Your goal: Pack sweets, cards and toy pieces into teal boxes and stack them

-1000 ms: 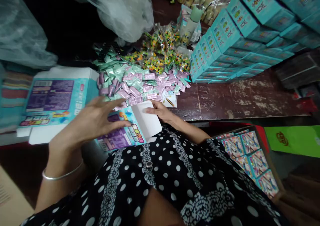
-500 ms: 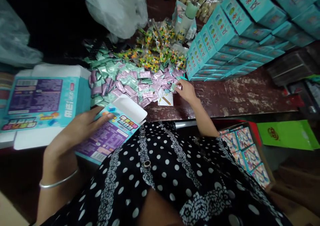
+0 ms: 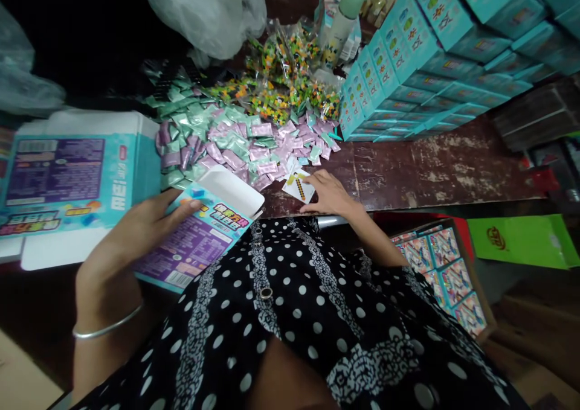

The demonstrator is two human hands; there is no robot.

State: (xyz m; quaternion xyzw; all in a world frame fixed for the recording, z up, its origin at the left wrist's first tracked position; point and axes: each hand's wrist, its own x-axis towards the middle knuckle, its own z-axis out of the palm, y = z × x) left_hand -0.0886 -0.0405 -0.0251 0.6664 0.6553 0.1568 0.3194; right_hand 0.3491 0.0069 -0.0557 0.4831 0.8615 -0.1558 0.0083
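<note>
My left hand (image 3: 136,229) is closed around an open printed box (image 3: 199,238), blue and purple, with its white end flap standing out to the right. The thumb lies across the front panel. My right hand (image 3: 333,194) is at the right edge of a small white card (image 3: 299,186) printed with a yellow and black pickaxe picture. Thumb and fingers are spread apart there; whether the fingertips touch the card I cannot tell. Just behind the card spreads a pile of small pink and green sachets (image 3: 231,141).
More blue-purple boxes (image 3: 140,156) lie at the left. Clear bags of colourful small pieces (image 3: 290,78) and a bottle (image 3: 342,26) stand behind the sachets. Stacked turquoise boxes (image 3: 389,96) rise at the right. Below sit a carton of small packs (image 3: 446,247) and a green bag (image 3: 521,241).
My right hand has let go of a small green sachet beside the pile and come down nearer the card, fingers spreading. My left hand still holds the box, almost in place.
</note>
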